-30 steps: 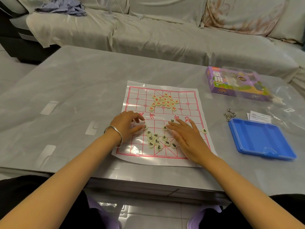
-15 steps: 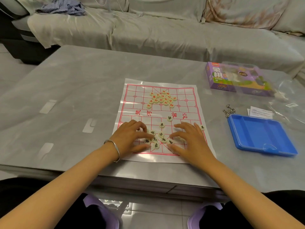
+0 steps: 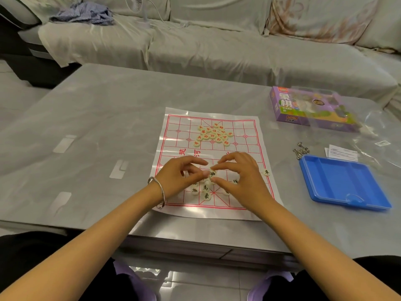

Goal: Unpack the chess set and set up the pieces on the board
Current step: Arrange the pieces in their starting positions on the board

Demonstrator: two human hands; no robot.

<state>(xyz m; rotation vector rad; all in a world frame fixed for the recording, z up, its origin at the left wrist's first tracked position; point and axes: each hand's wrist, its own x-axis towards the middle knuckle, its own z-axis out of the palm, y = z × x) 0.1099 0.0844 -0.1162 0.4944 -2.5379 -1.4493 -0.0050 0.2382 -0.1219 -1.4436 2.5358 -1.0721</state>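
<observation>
Although the board (image 3: 173, 135) is lying unfolded, we are judging no piece placed yet: reds (image 3: 213, 134) are sitting heaped on the far half, blacks (image 3: 205, 195) under the hands. Right hand (image 3: 243, 179) is pinching a black piece (image 3: 212, 173) over the near half; left hand (image 3: 180, 177) is curling beside it, grip unclear. All placing is remaining.

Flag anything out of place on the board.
Nothing is set up yet. The red pieces lie heaped in one cluster on the far half of the board. The black pieces bunch under the left hand and right hand, which pinches a black piece. One stray piece sits alone at the right edge.
</observation>
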